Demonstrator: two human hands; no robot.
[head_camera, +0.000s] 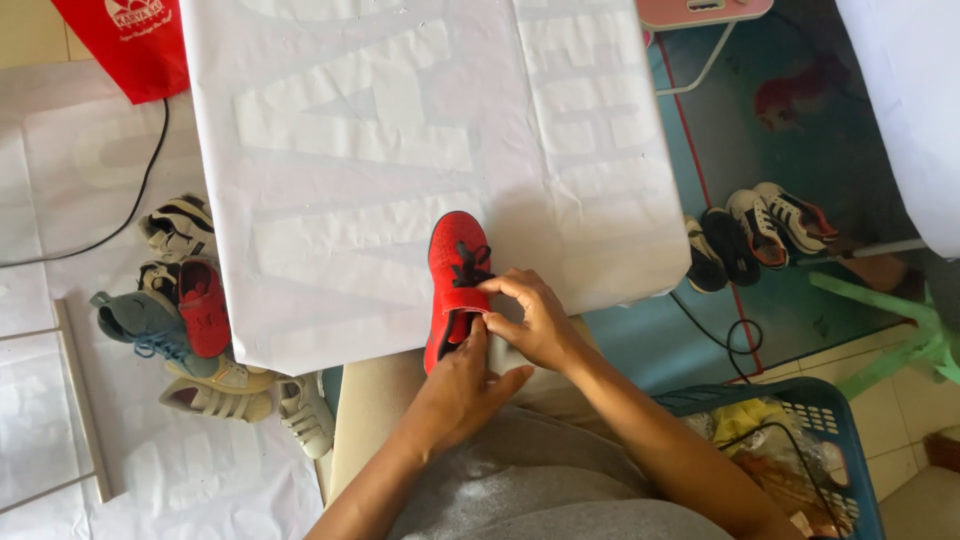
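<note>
- The left hand (462, 385) is pinching the heel end of a red shoe (456, 285) with its fingers closed on it.
- The right hand (532, 318), just beside it, is gripping the shoe's tongue near the black laces (468, 266).
- The shoe is lying ahead of both hands on a white sheet (420, 140).
- Further left, a pile of shoes (195, 320) is sitting; 4 more shoes (755, 235) are lying to the right.

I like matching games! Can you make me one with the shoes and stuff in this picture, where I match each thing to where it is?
1. red shoe
2. blue basket
3. red bag
4. pile of shoes

a. top left corner
b. on the floor left of the table
c. on the white table, under both hands
d. bottom right corner

Pairs: 1-c, 2-d, 3-a, 4-b
</note>
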